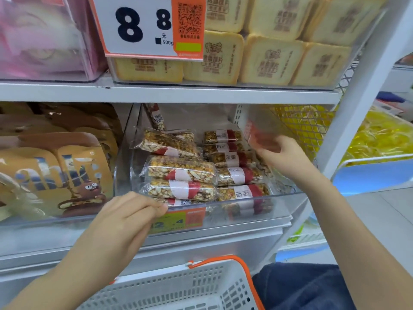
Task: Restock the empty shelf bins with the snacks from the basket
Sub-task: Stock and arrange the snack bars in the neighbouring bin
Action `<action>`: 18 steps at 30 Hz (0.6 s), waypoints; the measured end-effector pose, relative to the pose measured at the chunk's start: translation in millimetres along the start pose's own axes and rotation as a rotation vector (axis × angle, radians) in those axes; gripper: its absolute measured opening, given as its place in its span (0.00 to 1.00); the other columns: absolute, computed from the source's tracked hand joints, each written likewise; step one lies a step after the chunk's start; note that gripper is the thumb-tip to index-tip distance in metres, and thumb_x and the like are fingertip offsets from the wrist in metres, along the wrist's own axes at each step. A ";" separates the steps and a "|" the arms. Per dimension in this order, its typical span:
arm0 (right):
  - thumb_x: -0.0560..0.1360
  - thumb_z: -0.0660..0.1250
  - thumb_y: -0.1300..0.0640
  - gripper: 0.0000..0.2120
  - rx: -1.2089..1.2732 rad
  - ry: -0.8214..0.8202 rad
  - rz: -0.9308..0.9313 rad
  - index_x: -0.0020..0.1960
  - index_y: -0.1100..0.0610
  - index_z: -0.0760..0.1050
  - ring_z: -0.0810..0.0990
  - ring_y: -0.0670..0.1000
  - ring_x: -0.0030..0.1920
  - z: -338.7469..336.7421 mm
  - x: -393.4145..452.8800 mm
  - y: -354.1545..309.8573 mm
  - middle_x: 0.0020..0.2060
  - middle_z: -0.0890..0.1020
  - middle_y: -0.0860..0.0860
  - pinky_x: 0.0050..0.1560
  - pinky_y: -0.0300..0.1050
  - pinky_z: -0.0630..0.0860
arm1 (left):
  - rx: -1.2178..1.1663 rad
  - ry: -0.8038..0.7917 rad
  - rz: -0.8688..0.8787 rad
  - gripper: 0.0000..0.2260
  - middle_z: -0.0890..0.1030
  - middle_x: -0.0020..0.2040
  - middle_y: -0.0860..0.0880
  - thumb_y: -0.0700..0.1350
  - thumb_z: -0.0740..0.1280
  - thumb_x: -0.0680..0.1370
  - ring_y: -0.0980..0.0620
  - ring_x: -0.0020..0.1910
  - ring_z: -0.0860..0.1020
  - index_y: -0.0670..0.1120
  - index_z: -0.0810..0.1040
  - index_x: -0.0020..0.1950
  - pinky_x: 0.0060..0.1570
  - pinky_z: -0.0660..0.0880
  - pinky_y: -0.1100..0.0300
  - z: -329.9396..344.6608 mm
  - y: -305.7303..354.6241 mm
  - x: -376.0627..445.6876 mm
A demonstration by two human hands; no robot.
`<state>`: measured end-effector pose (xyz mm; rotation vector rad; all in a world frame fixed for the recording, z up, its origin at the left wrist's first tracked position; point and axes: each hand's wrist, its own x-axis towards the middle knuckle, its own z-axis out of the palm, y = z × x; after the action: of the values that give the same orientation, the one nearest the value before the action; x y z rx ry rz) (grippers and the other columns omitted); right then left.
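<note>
A clear shelf bin [288, 199] on the middle shelf holds several wrapped nut bars [181, 170] with red-and-white labels, stacked in two rows. My left hand [131, 214] is at the bin's front left, fingers curled over the front rim beside the lowest bar. My right hand [281, 153] reaches into the bin's right side and grips a blurred clear pack with a red label [260, 136], held above the right row. The white basket [201, 289] with an orange handle sits below; I cannot see any snacks in the part that shows.
Brown-and-tan snack bags [55, 173] fill the bin to the left. Yellow toast-shaped packs [268, 57] and a large price card [147, 25] sit on the shelf above. A white upright post [348, 121] and yellow mesh [301, 124] bound the right side.
</note>
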<state>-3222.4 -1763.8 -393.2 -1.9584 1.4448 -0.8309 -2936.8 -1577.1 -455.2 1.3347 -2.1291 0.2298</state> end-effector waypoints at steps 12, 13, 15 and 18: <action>0.77 0.58 0.67 0.20 -0.394 -0.048 0.164 0.68 0.57 0.71 0.80 0.58 0.51 24.5 25.4 -11.2 0.60 0.77 0.59 0.49 0.46 0.78 | -0.005 -0.017 -0.032 0.15 0.77 0.53 0.56 0.43 0.57 0.75 0.54 0.50 0.74 0.49 0.77 0.58 0.46 0.68 0.57 -0.9 1.7 -4.0; 0.76 0.58 0.68 0.22 -0.524 -0.131 0.215 0.69 0.58 0.69 0.79 0.59 0.55 15.3 34.2 -4.9 0.63 0.76 0.58 0.52 0.47 0.78 | -0.014 -0.031 -0.029 0.16 0.77 0.54 0.56 0.42 0.56 0.75 0.54 0.50 0.74 0.49 0.77 0.59 0.46 0.68 0.58 -1.6 0.9 -4.6; 0.76 0.61 0.69 0.24 -0.635 -0.264 0.228 0.71 0.59 0.67 0.76 0.59 0.61 2.0 50.6 0.1 0.68 0.71 0.57 0.59 0.50 0.76 | -0.038 -0.060 -0.032 0.16 0.76 0.54 0.56 0.42 0.56 0.74 0.55 0.51 0.74 0.50 0.77 0.59 0.47 0.69 0.58 -4.3 -0.7 -2.9; 0.73 0.66 0.71 0.34 -0.805 -0.514 0.243 0.75 0.56 0.60 0.78 0.59 0.59 -4.3 74.2 -1.6 0.72 0.65 0.57 0.55 0.52 0.79 | -0.034 -0.074 -0.038 0.17 0.76 0.54 0.58 0.43 0.56 0.74 0.56 0.51 0.74 0.52 0.75 0.60 0.47 0.69 0.58 -6.8 -1.1 2.4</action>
<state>-3207.9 -1835.2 -378.0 -2.2208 1.7695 0.4295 -2933.9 -1576.4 -448.5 1.3821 -2.1561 0.1301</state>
